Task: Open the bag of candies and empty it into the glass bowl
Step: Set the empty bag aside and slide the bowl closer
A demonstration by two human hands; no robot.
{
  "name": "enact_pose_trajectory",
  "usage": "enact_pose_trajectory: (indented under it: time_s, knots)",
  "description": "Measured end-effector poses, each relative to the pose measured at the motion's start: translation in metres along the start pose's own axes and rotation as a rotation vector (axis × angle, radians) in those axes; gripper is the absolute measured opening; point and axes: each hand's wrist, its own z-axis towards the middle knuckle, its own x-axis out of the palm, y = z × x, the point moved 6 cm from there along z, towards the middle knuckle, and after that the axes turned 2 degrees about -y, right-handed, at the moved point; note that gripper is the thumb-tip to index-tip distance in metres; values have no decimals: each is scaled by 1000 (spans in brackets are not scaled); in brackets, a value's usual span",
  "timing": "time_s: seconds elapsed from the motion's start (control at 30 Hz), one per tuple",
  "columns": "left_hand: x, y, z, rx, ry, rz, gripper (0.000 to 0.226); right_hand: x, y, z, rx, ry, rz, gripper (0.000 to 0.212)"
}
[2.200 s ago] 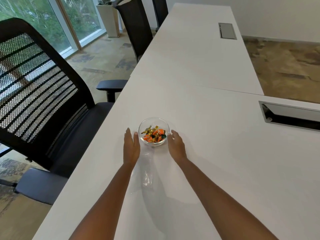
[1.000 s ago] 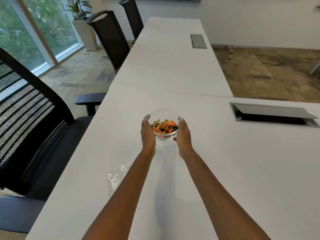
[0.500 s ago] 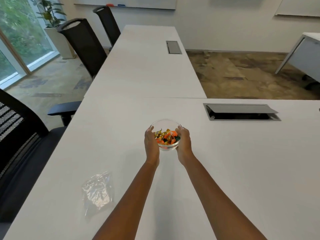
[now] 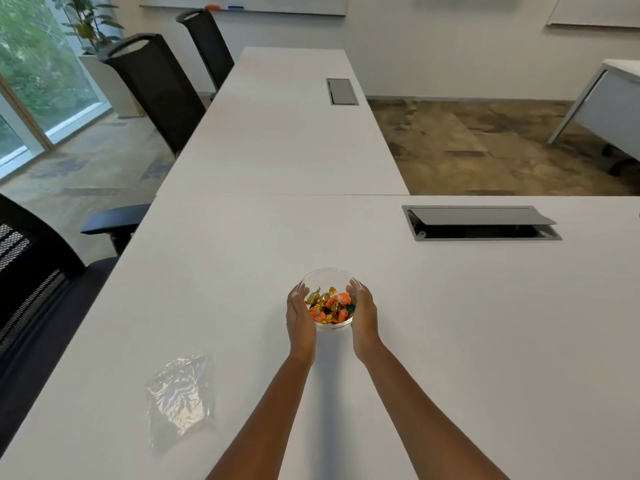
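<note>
Glass bowl [image 4: 329, 299] cupped between left hand [image 4: 300, 318] and right hand [image 4: 363, 315], palms pressed to sides, likely for steadying. Wrapped candies [image 4: 329, 306] seen inside. Clear bag [image 4: 180, 398] left flat, apparently emptied, well apart near left tabletop [image 4: 485, 341] edge. Ample open room noted around bowl; cable hatch [image 4: 479, 223] well beyond.

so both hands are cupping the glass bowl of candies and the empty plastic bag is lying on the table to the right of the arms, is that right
Not quite: the side is wrong. In the head view the empty plastic bag lies on the table to the left of the arms, near the table's left edge. The rest holds: the left hand and right hand are cupping the glass bowl of candies.
</note>
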Motion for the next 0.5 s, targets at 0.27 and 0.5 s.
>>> enact_pose_trajectory:
  time_s: [0.27,0.5]
  knots:
    - [-6,20,5,39,-6,76,35,-5,-21,7,11,6,-22,39]
    - [-8,27,5,43,5,93,36,-6,-28,10,17,-11,-66,39]
